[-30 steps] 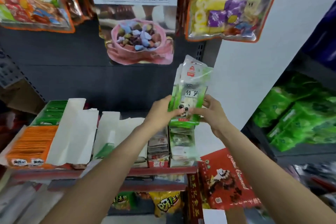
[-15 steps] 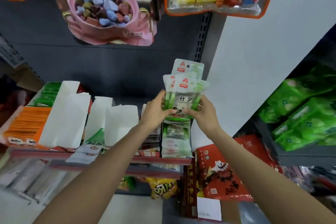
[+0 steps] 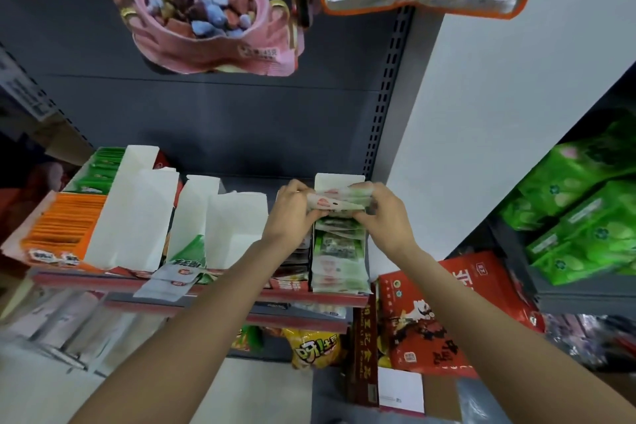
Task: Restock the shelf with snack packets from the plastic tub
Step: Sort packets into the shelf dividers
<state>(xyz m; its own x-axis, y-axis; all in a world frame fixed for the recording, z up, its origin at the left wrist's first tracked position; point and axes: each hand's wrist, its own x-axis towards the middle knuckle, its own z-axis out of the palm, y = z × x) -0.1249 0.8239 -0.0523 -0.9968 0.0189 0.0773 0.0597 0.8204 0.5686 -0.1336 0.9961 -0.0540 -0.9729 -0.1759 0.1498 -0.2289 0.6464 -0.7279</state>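
Both hands hold a small bundle of green-and-white snack packets (image 3: 339, 201) low over the right end of the shelf: the left hand (image 3: 292, 213) curls its fingers round the bundle's left edge, and the right hand (image 3: 383, 213) pinches the right edge with thumb and fingers. The bundle lies tilted almost flat, just above a row of like packets (image 3: 339, 262) standing in a white display box (image 3: 339, 179) at the back of that row. The shelf (image 3: 220, 289) has a red front rail. To the left stand 2 taller white boxes (image 3: 137, 210), then an orange tray of packets (image 3: 62, 227). Above hangs a pink candy bag (image 3: 206, 10); right of the white pillar (image 3: 499, 113) lie green packs (image 3: 585, 217)
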